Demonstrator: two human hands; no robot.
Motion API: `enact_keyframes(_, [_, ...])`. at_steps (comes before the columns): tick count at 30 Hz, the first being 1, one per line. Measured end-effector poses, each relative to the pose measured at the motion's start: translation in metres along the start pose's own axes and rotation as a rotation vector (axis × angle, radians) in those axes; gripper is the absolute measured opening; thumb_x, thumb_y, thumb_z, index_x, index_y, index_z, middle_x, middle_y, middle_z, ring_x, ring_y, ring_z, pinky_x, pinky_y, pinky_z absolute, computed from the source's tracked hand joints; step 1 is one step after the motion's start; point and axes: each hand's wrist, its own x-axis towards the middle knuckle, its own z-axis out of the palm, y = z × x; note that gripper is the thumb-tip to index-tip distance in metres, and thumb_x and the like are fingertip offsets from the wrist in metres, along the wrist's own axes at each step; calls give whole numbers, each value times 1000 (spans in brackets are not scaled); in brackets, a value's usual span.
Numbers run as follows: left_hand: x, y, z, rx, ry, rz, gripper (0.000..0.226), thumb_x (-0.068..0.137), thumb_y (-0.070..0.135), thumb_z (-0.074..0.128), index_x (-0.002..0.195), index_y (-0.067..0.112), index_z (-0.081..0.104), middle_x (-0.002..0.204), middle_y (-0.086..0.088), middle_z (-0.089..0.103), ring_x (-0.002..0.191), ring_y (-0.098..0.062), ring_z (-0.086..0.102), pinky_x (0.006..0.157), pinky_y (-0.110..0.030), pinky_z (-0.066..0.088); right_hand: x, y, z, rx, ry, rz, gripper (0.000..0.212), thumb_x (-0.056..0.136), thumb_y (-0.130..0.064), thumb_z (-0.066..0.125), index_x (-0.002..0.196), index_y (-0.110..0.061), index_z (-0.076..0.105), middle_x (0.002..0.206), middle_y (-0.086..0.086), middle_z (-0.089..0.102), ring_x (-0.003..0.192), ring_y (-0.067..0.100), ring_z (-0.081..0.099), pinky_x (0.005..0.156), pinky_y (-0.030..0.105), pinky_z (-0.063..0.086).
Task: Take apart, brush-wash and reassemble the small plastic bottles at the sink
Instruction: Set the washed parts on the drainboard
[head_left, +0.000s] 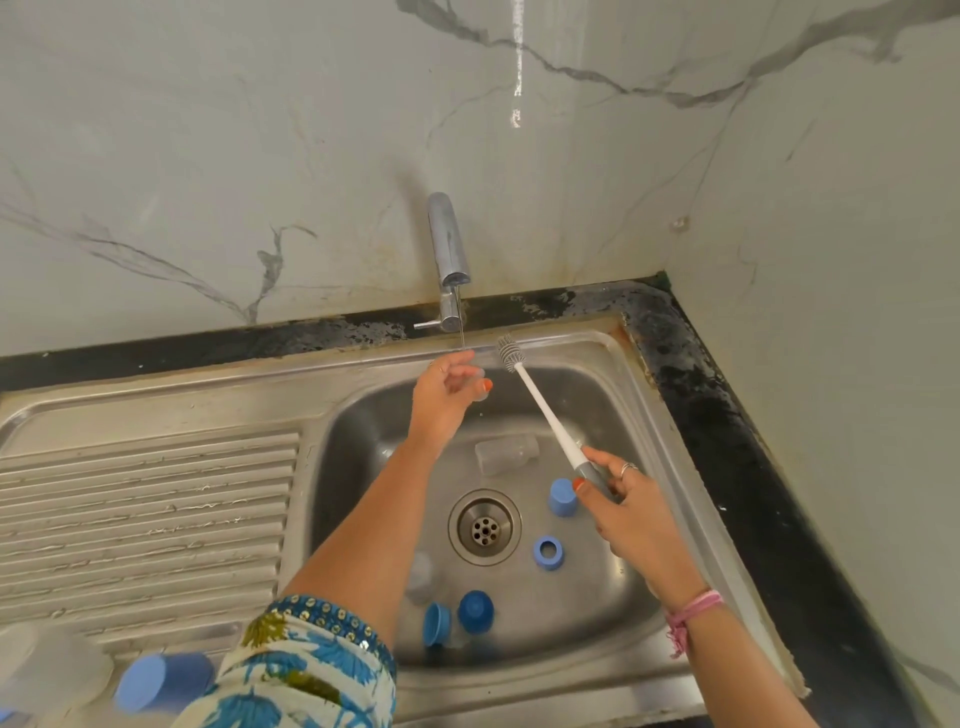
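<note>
Rinse step, looks like: left hand (451, 382) pinches 1 small clear piece (480, 387) under the tap (450, 260), right hand (621, 499) fingers curl round the brush (540, 410). Next, brush goes in.
</note>
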Motion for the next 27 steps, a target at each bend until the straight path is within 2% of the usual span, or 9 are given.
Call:
enact_keyframes(4, [-8, -1, -1, -124, 108, -30, 35, 84, 9, 73, 118, 12, 64, 104, 0, 70, 97, -12, 66, 85, -18, 52, -2, 2, -1, -14, -18, -2, 34, 91, -29, 64, 120, -43, 55, 86, 0, 63, 61, 7, 51, 62, 28, 47])
enact_keyframes(8, [-6, 8, -5, -557, 179, -315, 32, 93, 12, 62, 125, 6, 58, 112, -5, 68, 114, -23, 62, 98, -32, 48, -9, -1, -5, -20, -37, -43, 26, 89, -35, 65, 108, -51, 57, 77, -8, 64, 62, 7, 53, 61, 28, 51])
enact_keyframes(10, [-2, 16, -7, -768, 223, -441, 35, 95, 14, 60, 126, -1, 54, 114, -14, 65, 111, -27, 63, 99, -36, 48, -15, -3, -11, 6, -29, -60, 22, 88, -38, 65, 106, -50, 61, 70, -7, 62, 57, 4, 50, 55, 21, 45])
enact_keyframes(12, [1, 20, -8, -836, 233, -490, 35, 95, 16, 60, 123, -3, 54, 107, -17, 66, 100, -27, 67, 92, -36, 52, -22, -4, -17, 1, -32, -69, 22, 88, -38, 65, 109, -47, 63, 72, -7, 64, 56, 3, 51, 53, 17, 43])
enact_keyframes(16, [1, 26, -8, -809, 202, -543, 29, 92, 18, 64, 113, 0, 58, 100, -17, 68, 84, -24, 69, 71, -33, 57, -32, -2, -24, -140, -49, -169, 27, 90, -37, 64, 114, -50, 60, 84, -8, 69, 70, 10, 59, 64, 24, 53])
enact_keyframes(19, [-1, 27, -9, -746, 195, -558, 29, 88, 19, 69, 109, 2, 59, 103, -16, 68, 84, -23, 70, 63, -31, 57, -32, 5, -26, -286, -4, -275, 33, 91, -37, 62, 119, -53, 55, 86, -16, 67, 70, 1, 58, 66, 17, 52])
enact_keyframes(21, [0, 27, -11, -694, 188, -556, 28, 87, 19, 70, 107, 2, 59, 100, -16, 67, 85, -22, 69, 66, -31, 57, -28, 13, -29, -463, 54, -417, 38, 92, -37, 60, 128, -47, 55, 88, -14, 63, 71, 6, 60, 65, 25, 55])
enact_keyframes(23, [1, 28, -11, -598, 162, -543, 31, 86, 18, 71, 108, 1, 58, 98, -14, 66, 87, -22, 67, 77, -34, 57, -22, 21, -31, -742, 163, -593, 44, 90, -33, 65, 132, -38, 55, 79, -7, 55, 54, 13, 54, 47, 32, 52])
enact_keyframes(27, [8, 33, -10, -387, 71, -484, 23, 86, 15, 72, 100, 1, 59, 96, -11, 63, 89, -22, 64, 93, -38, 52, -20, 20, -36, -1068, 315, -692, 64, 74, -15, 82, 132, -28, 59, 73, -1, 49, 39, 15, 40, 31, 27, 40])
